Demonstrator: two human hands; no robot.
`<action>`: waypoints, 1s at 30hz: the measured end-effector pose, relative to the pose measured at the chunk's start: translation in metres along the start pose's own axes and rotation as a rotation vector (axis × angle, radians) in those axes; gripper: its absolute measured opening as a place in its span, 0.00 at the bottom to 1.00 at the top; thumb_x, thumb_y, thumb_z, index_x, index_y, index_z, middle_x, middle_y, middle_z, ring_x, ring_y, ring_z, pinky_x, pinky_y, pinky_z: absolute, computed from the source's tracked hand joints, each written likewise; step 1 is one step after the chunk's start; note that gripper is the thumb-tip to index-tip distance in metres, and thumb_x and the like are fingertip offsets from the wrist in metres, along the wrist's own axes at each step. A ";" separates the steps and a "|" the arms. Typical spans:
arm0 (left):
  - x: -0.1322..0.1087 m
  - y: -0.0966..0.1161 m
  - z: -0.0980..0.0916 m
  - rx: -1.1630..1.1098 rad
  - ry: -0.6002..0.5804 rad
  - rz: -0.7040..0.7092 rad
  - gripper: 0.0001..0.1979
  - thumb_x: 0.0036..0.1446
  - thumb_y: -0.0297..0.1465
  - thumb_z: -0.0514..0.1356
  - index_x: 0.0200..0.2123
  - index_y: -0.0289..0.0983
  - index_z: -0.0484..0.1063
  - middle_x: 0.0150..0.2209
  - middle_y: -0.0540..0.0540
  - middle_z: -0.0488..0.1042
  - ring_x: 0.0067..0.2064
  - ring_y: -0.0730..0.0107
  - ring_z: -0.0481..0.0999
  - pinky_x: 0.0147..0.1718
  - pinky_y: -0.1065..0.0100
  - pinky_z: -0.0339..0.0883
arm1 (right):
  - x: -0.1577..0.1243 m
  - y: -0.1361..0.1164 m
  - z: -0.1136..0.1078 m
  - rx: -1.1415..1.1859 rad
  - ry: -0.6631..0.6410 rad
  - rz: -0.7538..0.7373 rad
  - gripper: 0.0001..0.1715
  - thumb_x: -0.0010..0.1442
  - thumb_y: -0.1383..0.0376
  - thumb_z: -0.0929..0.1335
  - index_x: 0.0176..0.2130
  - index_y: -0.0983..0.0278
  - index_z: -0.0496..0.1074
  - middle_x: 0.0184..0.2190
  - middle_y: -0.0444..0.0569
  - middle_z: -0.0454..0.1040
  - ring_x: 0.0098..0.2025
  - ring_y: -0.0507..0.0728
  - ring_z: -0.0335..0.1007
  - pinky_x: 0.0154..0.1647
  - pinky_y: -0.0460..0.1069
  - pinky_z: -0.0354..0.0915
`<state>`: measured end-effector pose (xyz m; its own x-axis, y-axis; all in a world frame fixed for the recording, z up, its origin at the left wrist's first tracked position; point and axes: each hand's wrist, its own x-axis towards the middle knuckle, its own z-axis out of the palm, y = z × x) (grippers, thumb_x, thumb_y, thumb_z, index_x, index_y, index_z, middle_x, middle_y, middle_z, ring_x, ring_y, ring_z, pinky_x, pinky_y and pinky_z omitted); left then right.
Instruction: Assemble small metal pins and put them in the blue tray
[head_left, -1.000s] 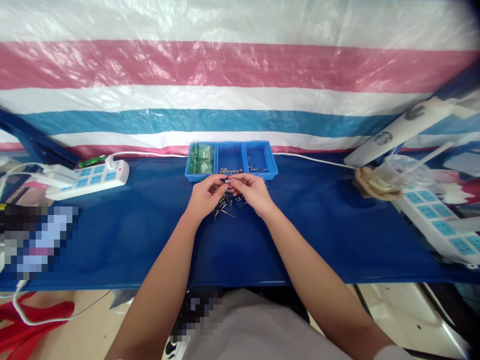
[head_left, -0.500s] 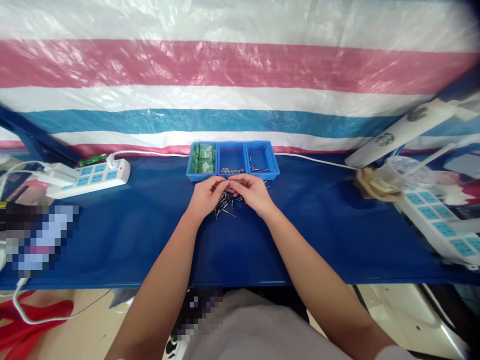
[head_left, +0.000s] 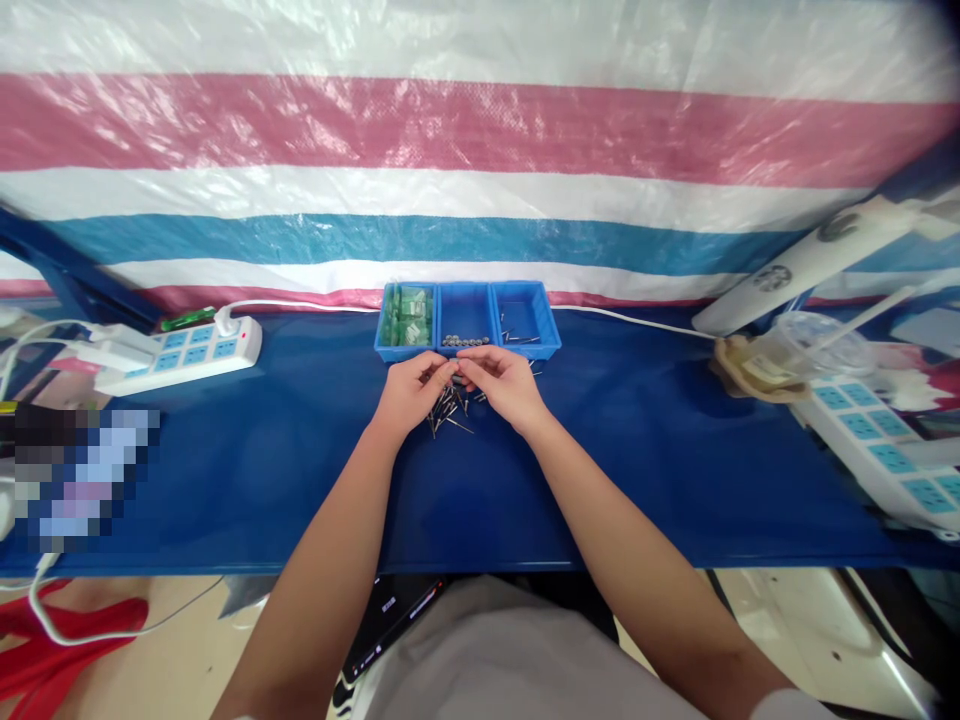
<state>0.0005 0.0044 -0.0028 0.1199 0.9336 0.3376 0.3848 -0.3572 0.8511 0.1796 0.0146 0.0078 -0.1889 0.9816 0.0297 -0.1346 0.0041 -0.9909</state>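
My left hand (head_left: 412,392) and my right hand (head_left: 507,384) meet fingertip to fingertip over the table, just in front of the blue bins. Both are closed in a pinch; a small greyish piece shows between the fingertips, too small to name. Beneath them lies a loose pile of thin metal pins or bits (head_left: 448,412), partly hidden by my hands. The left blue bin (head_left: 381,340) holds green and clear plastic packets (head_left: 414,318). Small round metal parts (head_left: 465,341) line the front of the middle bin (head_left: 463,305). A few thin metal pieces lie in the right bin (head_left: 525,300).
White power strips stand at the left (head_left: 180,355) and right (head_left: 862,430). Near the right one are a clear plastic cup (head_left: 825,343) and a white cylinder (head_left: 780,275). A phone-like blurred object (head_left: 101,470) lies on the left. A striped plastic sheet (head_left: 480,130) hangs behind the table.
My fingertips have shifted slightly around the small piece, and more of its greyish surface shows. My arms and the bins stay almost where they were.
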 end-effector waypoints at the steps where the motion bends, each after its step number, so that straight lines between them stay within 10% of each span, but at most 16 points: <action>1: 0.000 0.001 0.000 -0.004 0.013 -0.001 0.14 0.64 0.43 0.63 0.37 0.37 0.77 0.29 0.49 0.79 0.27 0.72 0.76 0.29 0.70 0.70 | 0.000 0.000 0.000 0.002 0.003 0.003 0.24 0.51 0.48 0.78 0.40 0.62 0.80 0.31 0.47 0.80 0.29 0.52 0.73 0.34 0.51 0.72; 30: 0.002 0.000 0.000 0.011 0.022 0.009 0.11 0.64 0.39 0.62 0.43 0.38 0.78 0.30 0.49 0.79 0.29 0.71 0.77 0.32 0.70 0.71 | 0.001 0.005 0.003 0.006 -0.001 0.012 0.25 0.50 0.47 0.78 0.38 0.63 0.80 0.29 0.47 0.80 0.29 0.53 0.73 0.33 0.51 0.73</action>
<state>0.0008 0.0059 -0.0026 0.1029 0.9295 0.3542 0.3941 -0.3650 0.8435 0.1755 0.0154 0.0029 -0.1912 0.9814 0.0175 -0.1377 -0.0092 -0.9904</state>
